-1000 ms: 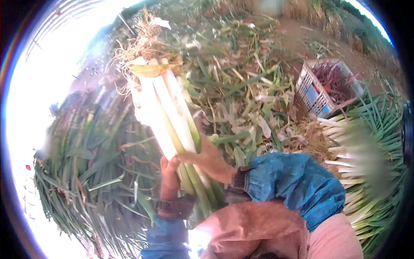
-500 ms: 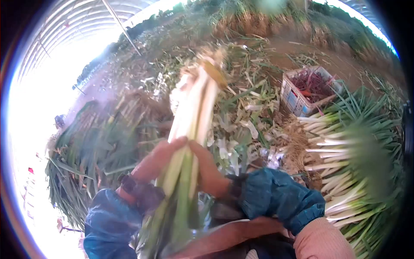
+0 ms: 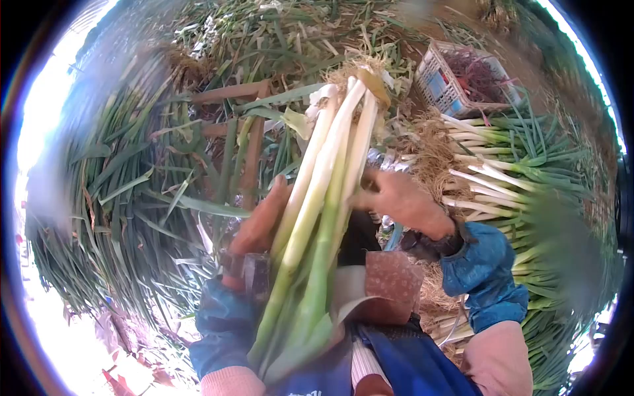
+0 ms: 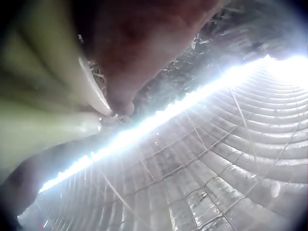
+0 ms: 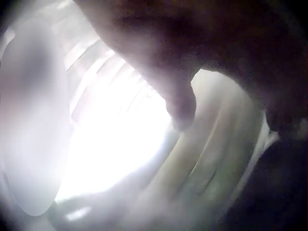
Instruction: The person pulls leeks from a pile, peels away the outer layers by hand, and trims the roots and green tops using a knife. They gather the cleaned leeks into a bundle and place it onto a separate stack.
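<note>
Both hands hold one bunch of leeks [image 3: 317,198] at frame centre in the head view: the left hand [image 3: 261,221] lies along the bunch's left side with fingers extended up the stalks, and the right hand [image 3: 399,201] presses against the right side of the white shafts, fingers bent toward them; whether those fingers close fully round the stalks cannot be told. The left wrist view shows pale stalks [image 4: 43,96] against the palm; the right wrist view is too washed out to add detail. Bunch orientation: roots [image 3: 360,69] up and away from the person, green leaves down toward the lap. Status, as a judgement: the held stalks look clean and white, so stripping of this bunch appears largely done, though a loose yellowed skin [image 3: 373,82] remains near the root end. A stack of cleaned leeks [image 3: 502,178] lies at the right of the frame, near the right hand. A large heap of untrimmed leeks [image 3: 119,198] fills the left, so much work appears left. Peelings [image 3: 290,39] litter the ground at top centre, and a crate [image 3: 462,82] stands at upper right.
</note>
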A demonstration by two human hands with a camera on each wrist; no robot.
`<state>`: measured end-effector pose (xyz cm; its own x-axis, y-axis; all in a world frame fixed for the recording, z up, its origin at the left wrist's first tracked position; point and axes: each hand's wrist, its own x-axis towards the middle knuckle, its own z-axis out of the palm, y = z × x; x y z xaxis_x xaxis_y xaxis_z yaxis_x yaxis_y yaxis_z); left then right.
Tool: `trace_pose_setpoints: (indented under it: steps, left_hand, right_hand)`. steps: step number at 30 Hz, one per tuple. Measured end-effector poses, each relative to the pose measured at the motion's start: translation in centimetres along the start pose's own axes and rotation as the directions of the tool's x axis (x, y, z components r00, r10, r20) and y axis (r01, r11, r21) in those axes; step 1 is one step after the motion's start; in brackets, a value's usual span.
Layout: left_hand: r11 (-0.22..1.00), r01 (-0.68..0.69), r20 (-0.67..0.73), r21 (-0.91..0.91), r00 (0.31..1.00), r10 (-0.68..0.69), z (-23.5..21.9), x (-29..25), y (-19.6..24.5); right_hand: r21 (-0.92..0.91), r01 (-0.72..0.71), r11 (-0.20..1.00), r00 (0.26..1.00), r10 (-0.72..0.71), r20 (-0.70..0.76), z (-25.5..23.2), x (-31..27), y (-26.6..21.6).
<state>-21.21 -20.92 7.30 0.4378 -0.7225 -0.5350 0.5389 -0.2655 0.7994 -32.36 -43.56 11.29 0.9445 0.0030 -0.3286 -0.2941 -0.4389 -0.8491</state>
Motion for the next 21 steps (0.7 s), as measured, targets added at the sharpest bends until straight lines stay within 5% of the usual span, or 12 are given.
trace_pose_setpoints:
  steps: [2,5,8,12,15,18,21]
  left_hand:
    - [0.999,0.045,-0.017,0.029,0.999,-0.045,0.6,-0.3,1.2]
    - [0.997,-0.021,-0.006,0.07,1.0,0.021,0.5,-0.5,1.3]
    - [0.983,0.095,0.082,-0.159,0.993,-0.083,-0.6,-0.1,0.8]
    - [0.994,0.031,0.119,-0.1,0.993,-0.019,-1.7,0.1,-0.3]
    - [0.997,-0.076,0.151,0.007,0.986,0.074,-2.7,0.5,-1.3]
    - [0.97,-0.213,0.235,0.117,0.955,0.181,-4.1,1.1,-2.4]
    - [0.92,-0.334,0.308,0.205,0.914,0.263,-5.1,1.6,-3.0]
  right_hand:
    - [-0.265,-0.093,0.96,0.967,0.023,-0.253,-1.6,-0.2,-1.9]
    - [-0.518,0.322,0.793,0.845,-0.487,-0.22,-0.3,1.1,-3.8]
    - [-0.652,0.373,0.66,0.869,-0.495,-0.004,0.6,3.2,-4.2]
    - [-0.737,0.425,0.526,0.905,-0.257,0.339,-0.7,5.3,-6.6]
    - [-0.702,0.496,0.51,0.866,-0.237,0.44,-0.8,6.5,-7.4]
    - [-0.667,0.527,0.526,0.85,-0.345,0.399,-0.4,6.2,-7.1]
    - [-0.708,0.567,0.42,0.807,-0.452,0.379,0.4,5.1,-6.1]
